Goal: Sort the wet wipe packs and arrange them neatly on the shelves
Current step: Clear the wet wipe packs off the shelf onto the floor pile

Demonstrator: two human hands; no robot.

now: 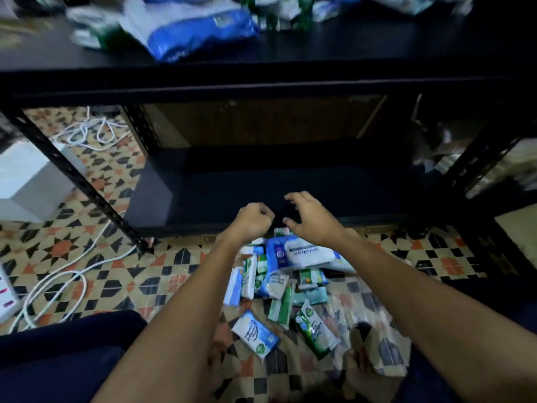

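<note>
Most of the wet wipe packs lie unsorted in a loose pile on the patterned tile floor, just in front of the black metal shelving unit. A large white-and-blue pack sits on top at the far end of the pile; two small packs lie apart at the near end, closer to the person.

Lower shelf: dark board, no packs seen on the visible part. The right end is dim; something blurred shows there, not identifiable.

Upper shelf: several packs heaped at angles, blurred, not lined up. Judged placed but not yet arranged.

Hands: both reach out over the front edge of the lower shelf, above the far end of the pile, close together but not touching. Left hand has fingers curled in; no pack visible in it. Right hand has fingers spread and bent, holding nothing.

Estimate: early stage. Sorting by type and neat rows both remain.
</note>
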